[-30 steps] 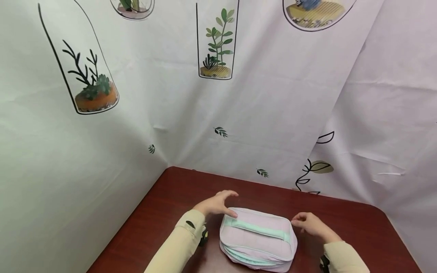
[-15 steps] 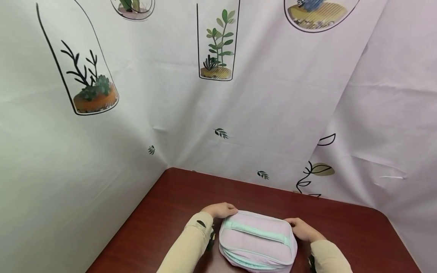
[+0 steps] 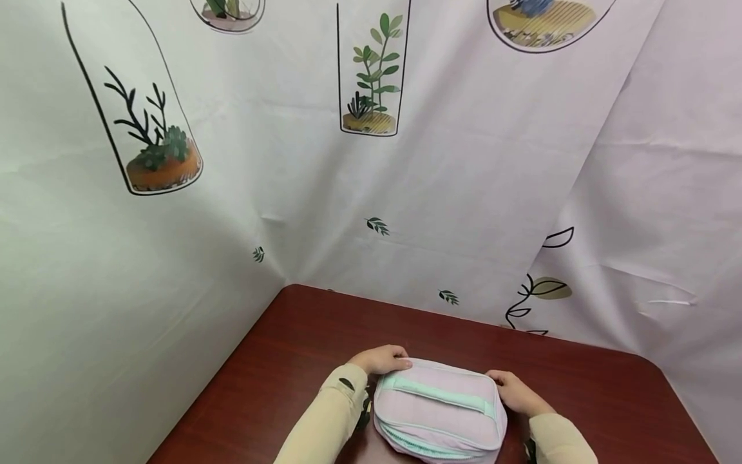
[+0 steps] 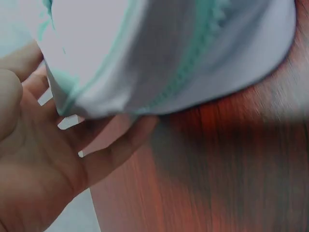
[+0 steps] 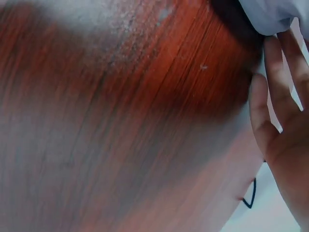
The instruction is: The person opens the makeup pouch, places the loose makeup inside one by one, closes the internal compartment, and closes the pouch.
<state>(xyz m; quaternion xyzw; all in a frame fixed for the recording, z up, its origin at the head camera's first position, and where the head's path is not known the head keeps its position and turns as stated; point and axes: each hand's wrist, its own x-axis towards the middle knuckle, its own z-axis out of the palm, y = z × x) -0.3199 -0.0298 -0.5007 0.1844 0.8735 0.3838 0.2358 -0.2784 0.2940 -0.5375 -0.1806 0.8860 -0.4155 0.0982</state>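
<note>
A pale pink pouch with a mint-green carry strap and mint zip lies flat on the table. At its far left corner my left hand grips the edge, thumb on top and fingers behind. The left wrist view shows those fingers spread along the pouch's underside edge. My right hand holds the far right corner, its fingertips bent round the edge. In the right wrist view its fingers reach up to the pouch's side; the thumb is out of sight there.
The dark red-brown tabletop runs back to a white curtain printed with plants and jars. Another stretch of white cloth borders the left side. The table has rounded far corners.
Both hands have come in from beside the pouch and taken hold of its far corners. The left thumb has settled on top. The pouch has barely moved.
</note>
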